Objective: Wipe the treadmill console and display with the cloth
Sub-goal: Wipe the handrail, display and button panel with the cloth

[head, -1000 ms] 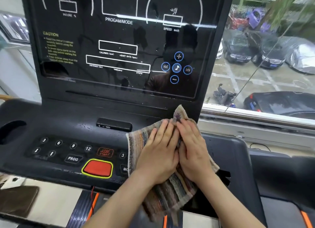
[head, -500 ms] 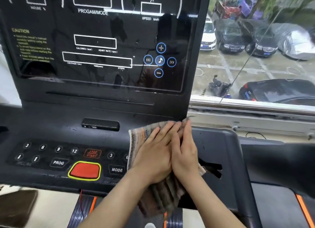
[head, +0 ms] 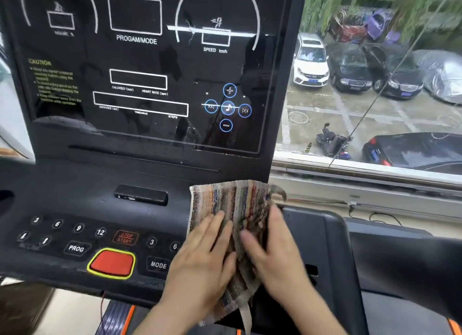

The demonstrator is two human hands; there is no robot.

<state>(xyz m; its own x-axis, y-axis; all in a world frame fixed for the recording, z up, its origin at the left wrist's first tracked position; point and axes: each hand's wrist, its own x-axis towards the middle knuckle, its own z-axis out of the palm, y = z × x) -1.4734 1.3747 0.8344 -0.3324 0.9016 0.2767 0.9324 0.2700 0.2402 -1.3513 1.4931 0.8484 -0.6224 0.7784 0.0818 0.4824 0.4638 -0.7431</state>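
A striped, multicoloured cloth (head: 232, 202) lies spread on the right part of the black treadmill console (head: 82, 199), just below the glossy black display (head: 140, 89). My left hand (head: 202, 262) presses flat on the cloth's left half with straight fingers. My right hand (head: 272, 254) presses flat on its right half, fingers pointing up and left. The two hands lie a little apart. The cloth's lower end hangs over the console's front edge.
Number buttons, PROG and MODE keys and a red stop button (head: 111, 263) sit left of the cloth. A small black slot piece (head: 141, 194) is above them. A black side handle (head: 405, 262) runs right. A window (head: 375, 84) shows parked cars.
The hands, which were side by side and touching, have slid back toward me and parted, leaving more of the cloth's upper part uncovered and flat.
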